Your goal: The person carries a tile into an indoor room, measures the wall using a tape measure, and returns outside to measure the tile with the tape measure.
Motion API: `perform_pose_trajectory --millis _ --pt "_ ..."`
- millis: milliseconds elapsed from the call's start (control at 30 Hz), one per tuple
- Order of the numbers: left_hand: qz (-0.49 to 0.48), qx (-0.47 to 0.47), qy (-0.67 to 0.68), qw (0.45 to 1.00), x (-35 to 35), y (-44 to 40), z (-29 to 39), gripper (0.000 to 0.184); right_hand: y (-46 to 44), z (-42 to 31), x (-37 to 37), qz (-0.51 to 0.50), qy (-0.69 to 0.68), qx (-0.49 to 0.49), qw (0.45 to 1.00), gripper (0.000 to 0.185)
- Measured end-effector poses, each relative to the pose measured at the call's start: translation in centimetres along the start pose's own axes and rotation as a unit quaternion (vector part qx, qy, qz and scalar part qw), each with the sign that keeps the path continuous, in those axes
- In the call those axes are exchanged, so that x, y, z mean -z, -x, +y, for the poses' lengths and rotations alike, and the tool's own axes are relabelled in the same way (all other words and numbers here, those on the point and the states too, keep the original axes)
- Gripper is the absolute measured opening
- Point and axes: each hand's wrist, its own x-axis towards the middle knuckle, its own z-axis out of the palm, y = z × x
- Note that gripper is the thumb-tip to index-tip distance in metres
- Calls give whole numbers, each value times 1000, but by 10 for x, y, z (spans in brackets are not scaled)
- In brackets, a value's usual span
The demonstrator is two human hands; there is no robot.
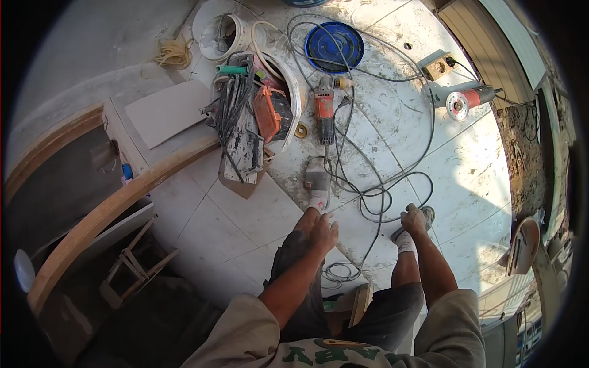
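Observation:
My left hand hangs over my left lower leg, its fingers curled; whether anything is in them is too small to tell. Over my right foot, my right hand is closed, with its contents hidden. A red and grey angle grinder lies on the tiled floor ahead of my left foot, its head pointing away from me. Its dark cable loops across the tiles between and beyond my hands. A second red grinder with a pale disc lies farther right, next to a power socket block.
A tub of tools and cables stands ahead on the left, beside a white bucket. A blue lid lies beyond the grinder. A curved wooden rail and a small wooden stool are at left.

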Motion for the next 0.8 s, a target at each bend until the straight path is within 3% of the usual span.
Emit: perform_pose_trajectory --millis 33,67,133,200,333,467,500,567,633,700,733,800 --pt "8 -7 10 1000 9 6 8 37 13 16 14 -10 17 -8 1000 22" --pt "21 -20 9 1000 21 11 16 37 25 42 16 61 20 40 997 22" --pt "50 -41 16 998 40 19 25 37 58 58 52 48 -26 -28 998 21" --pt "111 -118 -34 986 48 18 27 38 87 73 88 76 -45 -25 996 26" --pt "153 -125 -57 979 86 65 106 39 149 102 166 158 -81 -7 984 31" --pt "175 -146 -1 974 76 128 198 39 215 144 255 204 -187 6 961 33" --pt "169 -154 34 973 60 151 219 39 219 173 263 241 -161 38 956 29" --pt "145 -177 129 965 16 188 259 40 203 259 261 239 -203 16 950 23" --pt "65 -184 116 974 -26 230 297 38 197 338 265 242 -195 -13 950 19" --pt "-65 -221 82 970 -56 271 321 38 231 366 289 235 -209 -92 945 27" --pt "-65 -223 79 969 -62 281 329 38 252 373 301 235 -243 -114 934 26" --pt "-183 -335 -86 920 -73 298 334 45 280 387 304 248 -296 -144 911 19"
